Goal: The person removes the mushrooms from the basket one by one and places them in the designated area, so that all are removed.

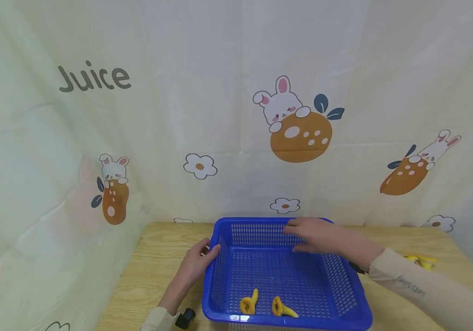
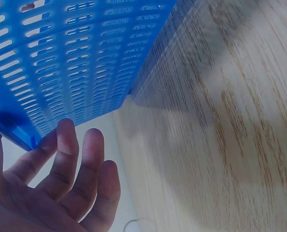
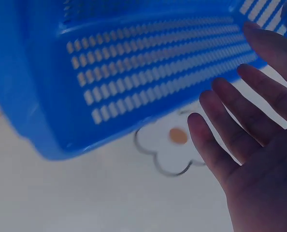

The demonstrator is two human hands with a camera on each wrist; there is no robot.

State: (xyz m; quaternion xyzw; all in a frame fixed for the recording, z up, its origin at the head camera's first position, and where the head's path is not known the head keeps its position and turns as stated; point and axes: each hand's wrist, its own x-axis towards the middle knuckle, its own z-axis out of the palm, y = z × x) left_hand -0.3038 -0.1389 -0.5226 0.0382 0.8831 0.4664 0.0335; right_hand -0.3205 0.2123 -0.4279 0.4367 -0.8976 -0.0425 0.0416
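Note:
A blue plastic basket [image 1: 273,269] with slotted walls sits on the table in the head view. My left hand [image 1: 198,259] holds its left rim, thumb over the edge and fingers along the outer wall; in the left wrist view those fingers [image 2: 93,150] are bent beside the slots. Over the basket's back right part hovers my right hand [image 1: 312,234], fingers extended and nothing in them. Two yellow trumpet-shaped mushrooms, one on the left [image 1: 249,303] and one on the right [image 1: 282,307], lie inside near the front wall.
More yellow mushrooms [image 1: 421,262] lie on the wooden table [image 1: 162,257] to the right, partly behind the right sleeve [image 1: 418,285]. A pale curtain [image 1: 219,92] printed with rabbits and fruit hangs right behind the basket.

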